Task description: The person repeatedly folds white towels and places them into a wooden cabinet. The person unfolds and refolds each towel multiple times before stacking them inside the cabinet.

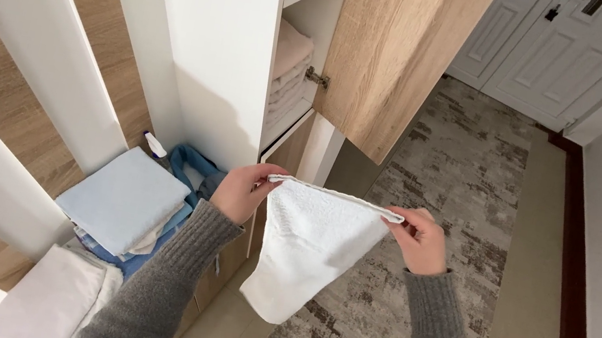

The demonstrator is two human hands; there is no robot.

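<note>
A small white towel (307,249) hangs in front of me, stretched by its top edge between both hands. My left hand (241,191) pinches its left corner, and my right hand (418,239) pinches its right corner. Both arms wear grey knitted sleeves. The towel's lower end droops to a point above the floor. Just behind the hands stands a tall cupboard with its wooden door (396,50) swung open.
Folded towels (287,76) lie stacked on the cupboard shelves. At lower left sits a pile of folded linen (122,199) with a blue bag (191,162) behind it. A patterned grey rug (428,241) covers the hallway floor. White doors (562,46) close the far end.
</note>
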